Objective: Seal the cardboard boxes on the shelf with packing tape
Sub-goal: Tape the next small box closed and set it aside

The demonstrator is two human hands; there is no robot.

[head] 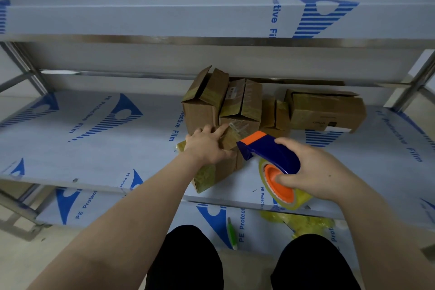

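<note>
As seen from the head camera, left hand (207, 146) laid flat, fingers straight, on top of the nearest box (219, 172), at the front edge of the middle shelf (94, 148). Right hand (315, 172) wrapped round a blue-and-orange tape dispenser (270, 153), thumb on its orange hub, nose just beside that box. Behind, more boxes (242, 106), flaps partly raised; on the lower shelf (211, 219), a green tool (231, 233) and crumpled tape (306, 221).

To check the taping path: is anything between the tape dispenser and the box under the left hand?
Nothing visible. The tape dispenser in the right hand is at the box top, beside the left hand.
</note>
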